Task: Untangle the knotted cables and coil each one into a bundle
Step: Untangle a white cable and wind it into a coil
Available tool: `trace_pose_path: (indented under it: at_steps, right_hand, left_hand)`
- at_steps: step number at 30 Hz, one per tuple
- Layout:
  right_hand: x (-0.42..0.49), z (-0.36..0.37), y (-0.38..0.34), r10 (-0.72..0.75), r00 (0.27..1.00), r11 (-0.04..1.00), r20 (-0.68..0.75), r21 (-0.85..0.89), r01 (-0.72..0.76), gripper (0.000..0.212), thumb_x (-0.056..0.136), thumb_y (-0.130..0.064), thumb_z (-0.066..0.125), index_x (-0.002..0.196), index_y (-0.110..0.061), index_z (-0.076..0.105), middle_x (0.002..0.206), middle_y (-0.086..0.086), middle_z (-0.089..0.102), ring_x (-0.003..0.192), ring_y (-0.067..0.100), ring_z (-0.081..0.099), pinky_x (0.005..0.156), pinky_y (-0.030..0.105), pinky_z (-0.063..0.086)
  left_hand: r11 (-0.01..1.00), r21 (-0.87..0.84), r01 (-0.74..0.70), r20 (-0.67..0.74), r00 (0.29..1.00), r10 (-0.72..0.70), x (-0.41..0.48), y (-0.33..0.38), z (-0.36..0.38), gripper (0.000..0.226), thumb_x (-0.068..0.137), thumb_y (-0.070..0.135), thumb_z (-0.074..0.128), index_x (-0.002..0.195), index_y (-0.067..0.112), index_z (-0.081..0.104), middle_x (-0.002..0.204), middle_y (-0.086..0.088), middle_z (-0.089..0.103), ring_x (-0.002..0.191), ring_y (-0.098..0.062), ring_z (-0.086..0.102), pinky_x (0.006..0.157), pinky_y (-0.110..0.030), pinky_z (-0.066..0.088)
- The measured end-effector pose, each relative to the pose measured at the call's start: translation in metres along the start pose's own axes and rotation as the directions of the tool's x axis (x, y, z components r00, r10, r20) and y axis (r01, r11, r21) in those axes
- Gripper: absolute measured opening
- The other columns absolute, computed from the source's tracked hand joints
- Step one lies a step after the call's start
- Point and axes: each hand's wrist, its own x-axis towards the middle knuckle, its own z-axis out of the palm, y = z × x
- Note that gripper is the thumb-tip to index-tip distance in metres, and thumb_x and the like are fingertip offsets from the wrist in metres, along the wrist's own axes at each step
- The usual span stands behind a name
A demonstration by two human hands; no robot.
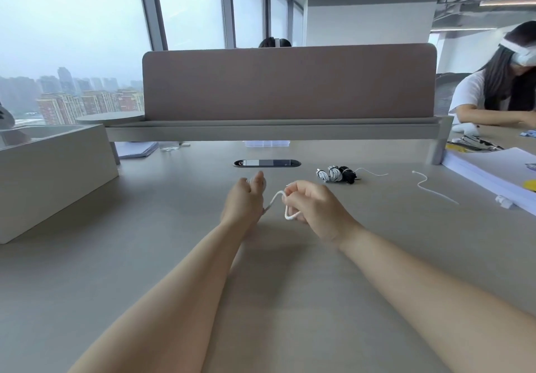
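Three coiled bundles (338, 174) lie on window-side desk (130, 256).

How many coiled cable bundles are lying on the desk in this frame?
3, in a row beyond the right hand: a white bundle, a second white bundle beside it, and a black bundle at the right end. None looks hidden.

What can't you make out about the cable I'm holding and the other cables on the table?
Head view only.
White cable: both ends hidden, one behind the left hand, one inside the curled fingers of the right hand; leftover knots unknowable.
Left hand's grip: hidden by its own back.
Coiled bundles: too small to see their ties.
Loose white cable: plug too small to identify.
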Motion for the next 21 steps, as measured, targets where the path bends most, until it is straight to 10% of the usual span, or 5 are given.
trace_pose_path:
  at_steps: [6,14,21]
  right_hand:
    - [0.009,-0.013,0.020,-0.016,1.000,0.929,-0.023,-0.369,0.006,0.010,0.100,-0.023,0.036,0.093,-0.022,0.043,0.076,-0.005,0.066,0.059,0.012,0.054,0.063,0.029,0.042]
    - [0.013,-0.029,0.023,-0.362,0.920,0.545,-0.151,-0.835,0.077,0.023,0.101,-0.028,0.035,0.112,-0.015,0.051,0.089,0.003,0.069,0.083,0.031,0.063,0.059,0.033,0.034]
    - [0.013,-0.034,0.027,-0.336,0.911,0.706,-0.239,-0.705,0.075,0.016,0.100,-0.020,0.042,0.106,-0.014,0.055,0.093,-0.005,0.066,0.086,0.028,0.060,0.066,0.033,0.039]
  left_hand:
    - [0.962,0.223,-0.159,0.261,0.960,0.099,-0.015,0.010,0.007,0.044,0.098,0.049,0.037,0.073,0.013,0.044,0.057,0.000,0.054,0.057,-0.022,0.053,0.075,-0.039,0.049]
    - [0.994,-0.008,-0.110,0.504,0.858,0.099,-0.037,0.035,0.010,0.047,0.102,0.041,0.034,0.062,0.016,0.035,0.057,0.001,0.033,0.049,-0.015,0.031,0.047,-0.021,0.027]
    - [0.994,-0.069,-0.082,0.535,0.838,0.106,-0.046,0.048,0.009,0.051,0.099,0.055,0.027,0.070,0.013,0.027,0.063,0.001,0.032,0.041,-0.006,0.033,0.040,-0.014,0.026]
